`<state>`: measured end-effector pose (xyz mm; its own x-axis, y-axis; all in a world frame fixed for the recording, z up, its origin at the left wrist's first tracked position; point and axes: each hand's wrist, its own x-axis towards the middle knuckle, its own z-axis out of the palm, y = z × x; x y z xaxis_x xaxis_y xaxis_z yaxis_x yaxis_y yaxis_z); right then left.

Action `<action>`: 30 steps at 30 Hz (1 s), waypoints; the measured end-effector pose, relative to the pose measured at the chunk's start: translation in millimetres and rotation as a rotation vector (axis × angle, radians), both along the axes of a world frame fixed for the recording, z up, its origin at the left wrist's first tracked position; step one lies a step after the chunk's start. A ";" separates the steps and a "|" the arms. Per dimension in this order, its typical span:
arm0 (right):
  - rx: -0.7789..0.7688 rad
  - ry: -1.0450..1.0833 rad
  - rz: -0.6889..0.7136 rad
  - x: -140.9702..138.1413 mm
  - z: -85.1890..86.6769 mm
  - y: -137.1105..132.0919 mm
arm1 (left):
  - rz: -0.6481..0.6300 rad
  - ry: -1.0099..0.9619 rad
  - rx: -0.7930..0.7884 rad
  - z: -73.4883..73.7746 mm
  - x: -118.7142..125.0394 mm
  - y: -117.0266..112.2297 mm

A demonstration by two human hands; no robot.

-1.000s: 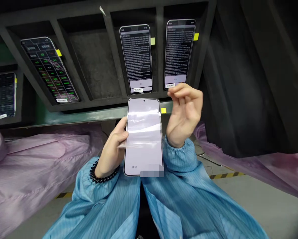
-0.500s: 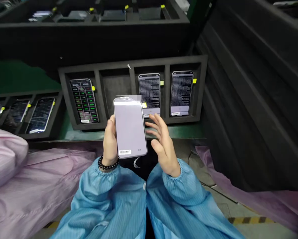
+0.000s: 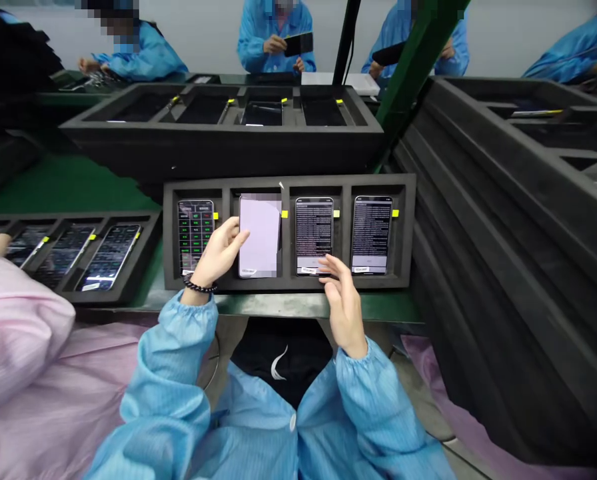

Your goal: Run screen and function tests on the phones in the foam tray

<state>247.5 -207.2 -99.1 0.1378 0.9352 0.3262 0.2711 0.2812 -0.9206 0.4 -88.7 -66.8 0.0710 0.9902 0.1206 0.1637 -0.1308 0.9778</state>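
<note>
A smartphone (image 3: 259, 243) with a blank pale screen lies in the second compartment of the black foam tray (image 3: 288, 285). My left hand (image 3: 221, 250), with a black beaded bracelet at the wrist, is closed at its left edge, thumb over the screen. That hand partly covers the leftmost phone (image 3: 193, 223), which shows a grid of green text. Fingers apart, my right hand (image 3: 344, 303) holds nothing and hovers over the lower right corner of the third phone (image 3: 314, 230). Dense lines of text fill that phone and the rightmost phone (image 3: 372, 230).
Behind stands a stack of foam trays (image 3: 218, 143) with phones on top. Another tall tray stack (image 3: 458, 267) rises at the right. Left, a phone tray (image 3: 103, 293) lies near a person's pink sleeve (image 3: 23, 300). Across the bench, people in blue (image 3: 276, 40) handle devices.
The pale-screen phone has gone from my left hand's raised hold down into the tray's second compartment. My right hand has shifted slightly right. The view has tilted up, showing people opposite.
</note>
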 end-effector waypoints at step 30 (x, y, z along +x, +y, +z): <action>0.221 -0.050 -0.349 12.2 -29.1 13.7 | 0.308 0.784 0.651 -98.9 -24.1 -97.7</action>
